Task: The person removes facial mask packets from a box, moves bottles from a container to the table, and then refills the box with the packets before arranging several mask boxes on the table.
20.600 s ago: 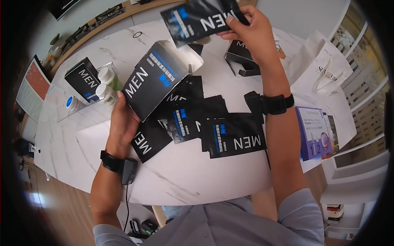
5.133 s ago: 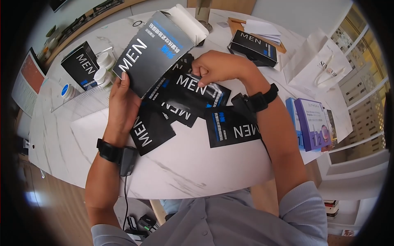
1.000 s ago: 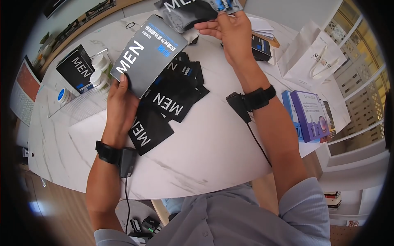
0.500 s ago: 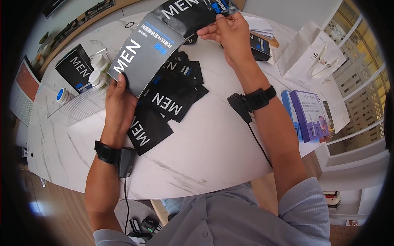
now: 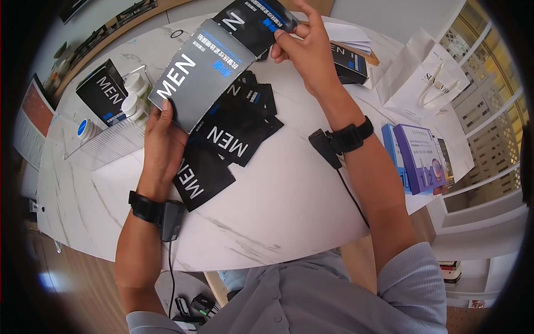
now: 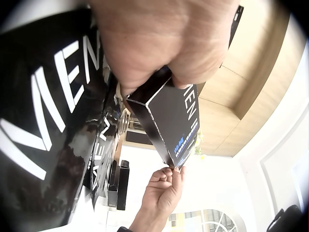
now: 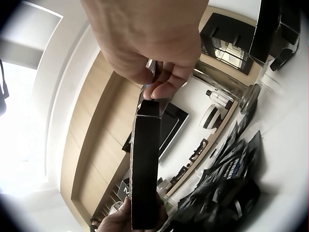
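My left hand grips the lower end of a black carton lettered MEN, thumb on its front face, tilted above the table. Between the thumb and fingers of my right hand is the end of a black MEN sachet. Its other end passes behind the carton's front panel, at the open top. In the right wrist view the fingertips sit right at the carton's upper end. Below lies a loose pile of matching sachets, partly hidden by the carton.
A clear ribbed tray at left holds white-capped bottles and another MEN box. At right are a further black box, a white paper bag and a purple box. A cable trails from my right wrist.
Over the last second, the right hand has brought the sachet down and left, into the carton's mouth. Several seconds ago it was at the pile; the sachets at the pile's right side are gone.
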`<state>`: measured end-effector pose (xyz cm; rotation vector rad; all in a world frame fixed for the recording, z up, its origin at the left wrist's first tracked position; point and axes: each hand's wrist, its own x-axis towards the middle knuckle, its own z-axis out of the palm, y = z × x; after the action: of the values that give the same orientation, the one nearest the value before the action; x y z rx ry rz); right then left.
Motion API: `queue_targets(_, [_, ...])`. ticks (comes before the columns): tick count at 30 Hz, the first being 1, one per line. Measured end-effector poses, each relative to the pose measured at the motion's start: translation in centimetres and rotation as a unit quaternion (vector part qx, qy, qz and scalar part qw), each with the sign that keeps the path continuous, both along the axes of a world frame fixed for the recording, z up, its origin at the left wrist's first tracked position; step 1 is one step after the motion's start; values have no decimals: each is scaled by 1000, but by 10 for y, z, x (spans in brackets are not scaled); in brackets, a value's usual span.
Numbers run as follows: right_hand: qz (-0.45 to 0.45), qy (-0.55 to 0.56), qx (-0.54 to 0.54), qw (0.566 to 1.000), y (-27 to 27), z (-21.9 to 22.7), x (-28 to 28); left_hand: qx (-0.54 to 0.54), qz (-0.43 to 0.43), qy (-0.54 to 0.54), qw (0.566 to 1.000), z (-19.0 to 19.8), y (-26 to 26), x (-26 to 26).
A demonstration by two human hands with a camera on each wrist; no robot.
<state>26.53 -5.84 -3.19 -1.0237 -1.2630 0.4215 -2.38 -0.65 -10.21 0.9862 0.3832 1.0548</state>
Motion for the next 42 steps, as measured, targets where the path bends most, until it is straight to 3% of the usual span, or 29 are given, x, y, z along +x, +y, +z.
queue_targets(2, [4, 4, 34, 999, -2, 0, -6, 2, -1, 1, 1000, 0, 0, 0])
queue_targets(5, [14, -28, 2, 1000, -6, 1, -9, 3, -1, -2, 1000, -1, 1, 0])
queue_targets(11, [-20, -157, 5, 987, -2, -3, -13, 14, -4, 0, 1000, -1, 1, 0])
queue_targets(17, [-36, -164, -2, 986, -6, -3, -26, 10, -7, 4, 1000, 1, -1, 1])
queue_targets(20, [-76, -281, 24, 956, -4, -1, -24, 8, -5, 6, 1000, 1, -1, 1])
queue_targets(23, [-29, -268, 77, 960, 2, -5, -17, 3, 4, 6, 1000, 2, -1, 1])
queue_targets(29, [-89, -176, -31, 980, 0, -8, 9, -12, 15, 3, 1000, -1, 2, 1])
queue_targets(30, [-83, -229, -100, 965, 1, -12, 13, -10, 13, 1, 1000, -1, 2, 1])
queue_targets(33, [-54, -378, -169, 908, 0, -27, 8, -4, 7, -3, 1000, -2, 3, 1])
queue_targets(37, [-9, -461, -262, 848, -14, -21, -30, -1, 4, -7, 1000, -1, 2, 0])
queue_targets(42, [-2, -582, -263, 770, -25, -25, -48, 0, 10, -5, 1000, 1, -1, 1])
